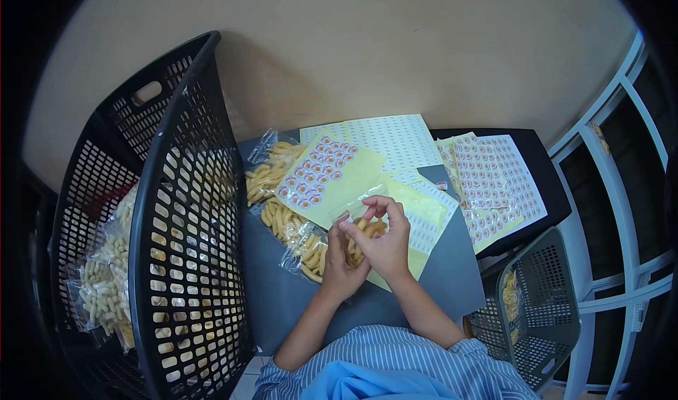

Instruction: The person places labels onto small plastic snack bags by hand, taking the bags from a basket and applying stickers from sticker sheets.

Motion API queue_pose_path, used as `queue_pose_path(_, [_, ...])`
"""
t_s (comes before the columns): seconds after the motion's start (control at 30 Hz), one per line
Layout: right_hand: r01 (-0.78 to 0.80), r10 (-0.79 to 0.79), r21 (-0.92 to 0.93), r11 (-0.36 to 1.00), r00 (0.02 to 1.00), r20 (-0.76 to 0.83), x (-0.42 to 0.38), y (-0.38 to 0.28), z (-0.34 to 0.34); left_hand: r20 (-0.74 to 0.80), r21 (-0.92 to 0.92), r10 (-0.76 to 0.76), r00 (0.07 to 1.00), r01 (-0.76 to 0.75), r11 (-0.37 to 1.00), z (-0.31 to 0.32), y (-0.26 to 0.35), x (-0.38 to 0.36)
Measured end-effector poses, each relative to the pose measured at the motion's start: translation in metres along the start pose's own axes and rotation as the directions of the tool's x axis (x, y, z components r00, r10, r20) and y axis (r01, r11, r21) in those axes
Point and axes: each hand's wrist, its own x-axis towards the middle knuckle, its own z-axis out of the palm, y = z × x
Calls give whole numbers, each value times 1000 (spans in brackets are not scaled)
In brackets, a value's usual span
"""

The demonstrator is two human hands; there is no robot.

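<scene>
My left hand (343,269) is wrapped round the lower left side of a small clear bag (359,241) of yellow-brown snacks. At the bag's upper right, my right hand (385,241) has its thumb and fingers bent together on the plastic. A yellow sheet (346,177) with rows of round orange-and-purple stickers lies just beyond my hands. Left of them, filled snack bags (286,223) rest on the grey table (282,294). Whether a sticker is between my fingers is too small to tell.
A large black perforated basket (159,153) with bags (106,280) stands at the left. White label sheets (395,138) lie near the wall; more sticker sheets (494,181) are on a black surface at the right. A smaller basket (544,294) sits lower right, beside a white metal frame (614,145).
</scene>
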Motion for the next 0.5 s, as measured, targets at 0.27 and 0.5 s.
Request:
queue_pose_path(0.27, [-84,90,80,993,994,-69,-1,11,-16,96,-224,-77,992,97,970,1,12,1])
queue_pose_path(0.5, [-443,278,332,833,853,441,-23,28,-64,107,-561,-127,986,165,811,1,21,5])
